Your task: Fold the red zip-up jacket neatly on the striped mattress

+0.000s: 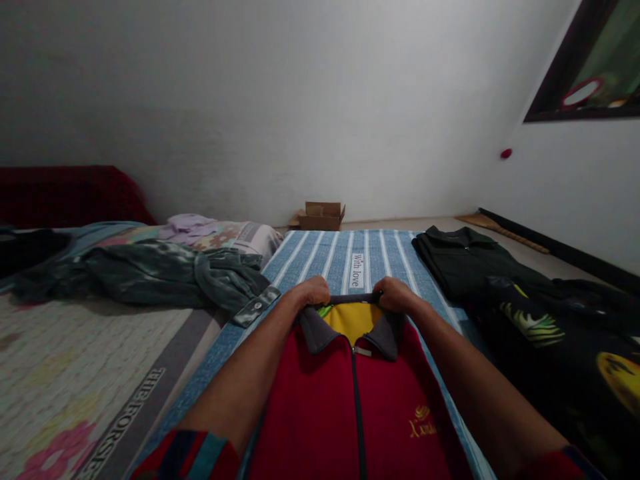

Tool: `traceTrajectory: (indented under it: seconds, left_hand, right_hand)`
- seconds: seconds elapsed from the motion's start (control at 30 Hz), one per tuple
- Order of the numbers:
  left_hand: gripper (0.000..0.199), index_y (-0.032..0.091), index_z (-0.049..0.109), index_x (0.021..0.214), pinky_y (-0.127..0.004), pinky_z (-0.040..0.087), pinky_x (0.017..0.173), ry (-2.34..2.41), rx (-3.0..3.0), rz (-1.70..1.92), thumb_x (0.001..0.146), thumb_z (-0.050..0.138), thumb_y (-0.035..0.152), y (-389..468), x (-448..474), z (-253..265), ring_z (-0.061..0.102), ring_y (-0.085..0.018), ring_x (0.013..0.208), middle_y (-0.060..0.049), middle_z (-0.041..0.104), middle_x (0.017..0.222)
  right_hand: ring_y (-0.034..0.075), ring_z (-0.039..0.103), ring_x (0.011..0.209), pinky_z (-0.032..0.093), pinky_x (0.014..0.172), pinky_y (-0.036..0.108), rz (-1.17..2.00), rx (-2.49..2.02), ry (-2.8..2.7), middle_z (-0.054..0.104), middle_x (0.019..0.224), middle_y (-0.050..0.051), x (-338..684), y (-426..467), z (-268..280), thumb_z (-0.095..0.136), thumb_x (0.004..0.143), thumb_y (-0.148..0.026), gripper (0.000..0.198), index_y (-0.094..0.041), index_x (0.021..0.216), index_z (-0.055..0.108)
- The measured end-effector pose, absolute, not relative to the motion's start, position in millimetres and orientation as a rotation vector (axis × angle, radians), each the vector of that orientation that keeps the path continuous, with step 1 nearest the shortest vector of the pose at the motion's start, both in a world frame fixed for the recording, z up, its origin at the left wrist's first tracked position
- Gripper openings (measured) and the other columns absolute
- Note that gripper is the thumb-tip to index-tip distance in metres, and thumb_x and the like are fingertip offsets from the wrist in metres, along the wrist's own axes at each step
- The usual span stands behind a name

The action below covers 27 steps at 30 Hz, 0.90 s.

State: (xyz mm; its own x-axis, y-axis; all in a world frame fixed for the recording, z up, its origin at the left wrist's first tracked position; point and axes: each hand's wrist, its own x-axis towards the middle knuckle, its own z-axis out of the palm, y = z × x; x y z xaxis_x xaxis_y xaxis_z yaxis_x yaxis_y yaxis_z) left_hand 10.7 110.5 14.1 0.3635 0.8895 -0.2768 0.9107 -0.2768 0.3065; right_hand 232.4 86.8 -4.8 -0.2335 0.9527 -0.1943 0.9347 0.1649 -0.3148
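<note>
A red zip-up jacket (320, 413) with a grey collar, yellow lining and yellow embroidery lies front up on a blue striped cloth (300, 257). Its zipper is closed almost to the collar. My left hand (314, 291) is closed on the left end of the collar, and my right hand (394, 293) grips the collar's right end. Between them the collar's back edge is stretched straight. The jacket's lower part runs out of view at the bottom.
On the left, a grey-green denim garment (165, 273) lies across a flowered bed cover (125, 347). Dark folded clothes (460, 257) and a black printed garment (545, 347) lie on the right. A cardboard box (323, 217) stands by the wall.
</note>
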Motion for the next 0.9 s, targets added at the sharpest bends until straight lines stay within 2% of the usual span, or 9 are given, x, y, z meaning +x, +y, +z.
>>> traceTrajectory:
  seconds: [0.13,0.3,0.43,0.57,0.7,0.77,0.9]
  left_hand:
    - [0.009,0.016,0.060,0.056,-0.021,0.037,0.054,1.562,2.094,0.036,0.056,0.054,0.023,111.3,3.4,13.0,0.050,-0.014,0.061,0.002,0.053,0.053]
    - [0.022,0.016,0.052,0.057,-0.021,0.036,0.048,1.559,1.910,0.176,0.068,0.047,0.035,104.3,-18.1,15.1,0.043,-0.011,0.052,0.003,0.042,0.052]
    - [0.018,0.015,0.056,0.071,-0.020,0.042,0.054,1.509,1.782,0.223,0.067,0.046,0.028,90.0,-43.6,19.2,0.051,-0.012,0.060,0.001,0.051,0.061]
    - [0.029,0.013,0.063,0.084,-0.020,0.045,0.059,1.435,1.689,0.194,0.060,0.047,0.018,78.4,-64.5,19.7,0.057,-0.016,0.077,-0.003,0.061,0.077]
    - [0.033,0.014,0.066,0.088,-0.020,0.043,0.053,1.425,1.669,0.146,0.059,0.050,0.021,75.4,-70.1,12.4,0.056,-0.016,0.071,-0.002,0.061,0.072]
    - [0.031,0.016,0.066,0.085,-0.021,0.042,0.050,1.422,1.635,0.159,0.059,0.052,0.023,76.8,-68.6,6.7,0.054,-0.015,0.065,0.000,0.059,0.067]
    - [0.012,0.015,0.059,0.062,-0.019,0.036,0.045,1.454,1.539,0.285,0.053,0.053,0.020,81.5,-63.6,-3.3,0.044,-0.010,0.049,0.004,0.048,0.049]
  right_hand:
    - [0.018,0.063,0.084,0.038,0.061,0.021,0.558,-1.930,-2.368,0.071,0.087,0.007,232.5,87.0,-5.9,0.052,0.067,-0.005,0.037,-0.019,0.093,0.074]
    - [0.019,0.064,0.085,0.039,0.061,0.020,0.544,-1.991,-2.355,0.071,0.090,0.007,232.8,86.6,-7.2,0.054,0.069,-0.008,0.036,-0.020,0.097,0.073]
    - [0.021,0.065,0.084,0.039,0.057,0.022,0.498,-2.108,-2.307,0.071,0.091,0.010,233.3,86.7,-8.2,0.057,0.071,-0.015,0.029,-0.018,0.095,0.073]
    - [0.021,0.065,0.082,0.038,0.054,0.021,0.475,-2.195,-2.274,0.070,0.090,0.011,232.2,86.2,-7.4,0.059,0.071,-0.018,0.022,-0.017,0.089,0.072]
    - [0.022,0.065,0.081,0.038,0.052,0.022,0.467,-2.247,-2.246,0.070,0.092,0.011,229.6,83.6,-5.3,0.058,0.070,-0.018,0.021,-0.017,0.087,0.071]
    - [0.022,0.065,0.081,0.038,0.052,0.022,0.466,-2.262,-2.234,0.069,0.092,0.012,229.0,82.1,-4.6,0.059,0.069,-0.019,0.021,-0.017,0.087,0.071]
    - [0.022,0.065,0.081,0.039,0.052,0.023,0.471,-2.276,-2.215,0.069,0.092,0.012,229.3,81.2,-4.6,0.058,0.070,-0.019,0.021,-0.017,0.086,0.070]
